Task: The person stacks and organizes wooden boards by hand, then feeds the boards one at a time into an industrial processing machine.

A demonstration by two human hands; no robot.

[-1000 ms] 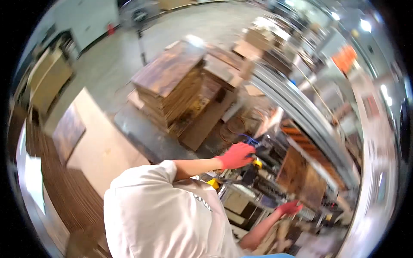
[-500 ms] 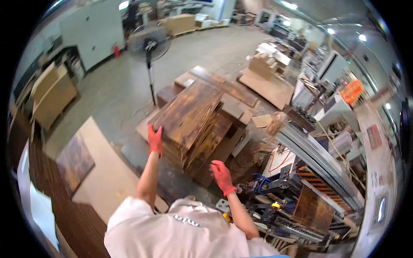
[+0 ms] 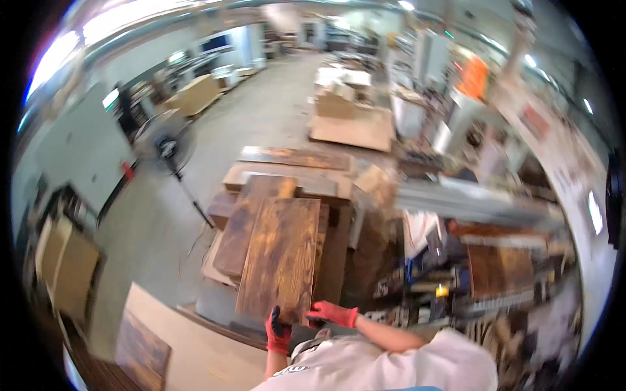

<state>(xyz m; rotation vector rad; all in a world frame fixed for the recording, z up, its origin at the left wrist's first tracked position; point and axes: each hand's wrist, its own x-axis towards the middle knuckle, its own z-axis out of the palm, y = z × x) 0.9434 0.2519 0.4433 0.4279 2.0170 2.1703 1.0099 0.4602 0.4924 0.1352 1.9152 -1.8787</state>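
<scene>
A brown wood-grain board (image 3: pixel 280 254) lies at a slant in front of my body, partly over a stack of similar boards (image 3: pixel 240 228). My left hand (image 3: pixel 278 331), in a red glove with dark fingertips, grips the board's near left corner. At the near right corner, my right hand (image 3: pixel 331 315), gloved the same way, has its fingers closed on the board's edge. The undersides of both hands' grips are hidden.
A standing fan (image 3: pixel 167 146) is at the left. Machinery holding another brown board (image 3: pixel 499 268) stands at the right. A pale panel with a dark board (image 3: pixel 142 352) is at the lower left. Further back is a pallet (image 3: pixel 352 130) with cartons.
Both hands have come together at the near end of one board, which is now drawn toward me from the stack top. The view has turned to the right.
</scene>
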